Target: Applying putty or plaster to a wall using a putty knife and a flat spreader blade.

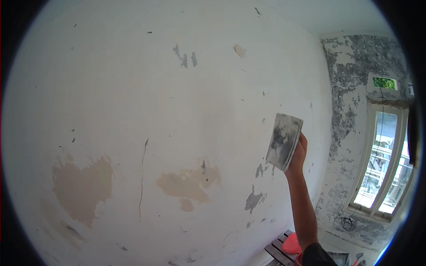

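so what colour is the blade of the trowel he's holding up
Pale grey metal smeared with dark grey patches; the trowel blade in the right hand shows in the head view.

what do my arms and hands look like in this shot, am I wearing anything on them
Only one arm shows, the right one. The right hand is bare: no glove, ring or watch can be seen. The forearm is bare too, slim and uncovered up to a short dark sleeve at the lower edge of the picture. The left hand is out of view.

The wall is white, blotched with beige and grey patches. The trowel right of centre is grey, smeared dark. Far right, the side wall is mottled grey.
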Available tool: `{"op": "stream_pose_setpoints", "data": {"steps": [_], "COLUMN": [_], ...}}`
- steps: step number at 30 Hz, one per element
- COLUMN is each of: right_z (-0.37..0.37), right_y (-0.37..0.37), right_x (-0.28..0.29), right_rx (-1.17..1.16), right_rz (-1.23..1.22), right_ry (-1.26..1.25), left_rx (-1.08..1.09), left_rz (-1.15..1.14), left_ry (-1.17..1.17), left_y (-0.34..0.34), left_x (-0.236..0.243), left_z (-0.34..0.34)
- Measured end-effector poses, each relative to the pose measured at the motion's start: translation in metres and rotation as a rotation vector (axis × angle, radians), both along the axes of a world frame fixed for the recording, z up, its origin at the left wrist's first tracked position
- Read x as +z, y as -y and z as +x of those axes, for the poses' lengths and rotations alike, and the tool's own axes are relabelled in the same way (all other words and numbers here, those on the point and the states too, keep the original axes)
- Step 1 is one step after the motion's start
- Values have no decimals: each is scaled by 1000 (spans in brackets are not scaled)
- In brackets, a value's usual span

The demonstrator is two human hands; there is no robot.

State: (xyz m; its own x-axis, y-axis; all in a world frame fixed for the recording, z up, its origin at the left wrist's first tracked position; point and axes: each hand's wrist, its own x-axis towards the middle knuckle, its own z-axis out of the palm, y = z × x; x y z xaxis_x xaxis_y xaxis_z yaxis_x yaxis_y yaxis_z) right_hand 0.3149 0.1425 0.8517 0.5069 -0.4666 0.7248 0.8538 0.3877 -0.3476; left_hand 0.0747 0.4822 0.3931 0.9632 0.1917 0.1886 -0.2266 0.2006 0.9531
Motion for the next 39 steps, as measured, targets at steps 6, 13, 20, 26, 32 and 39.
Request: {"op": "stream_pose_setpoints", "data": {"steps": [6,13,20,26,32,39], "right_z": [97,99,91,112,124,98], "right_y": [49,2,-16,52,55,3], "right_x": [210,258,265,254,253,264], "right_rx": [-561,-835,-985,9,-380,-768], "right_rz": [-38,-91,-156,-31,-45,-88], "right_ry": [-107,-241,-93,229,-180,-274], "left_rx": [121,303,361,242,224,298], "left_rz": [111,88,76,-16,44,84], "left_ry": [-177,-140,-183,-25,-63,-93], "left_y": [-34,-43,-54,-42,-27,-37], "left_x": [-4,-17,-22,-10,-22,-53], "left_z": [-10,-26,-5,25,26,27]}}
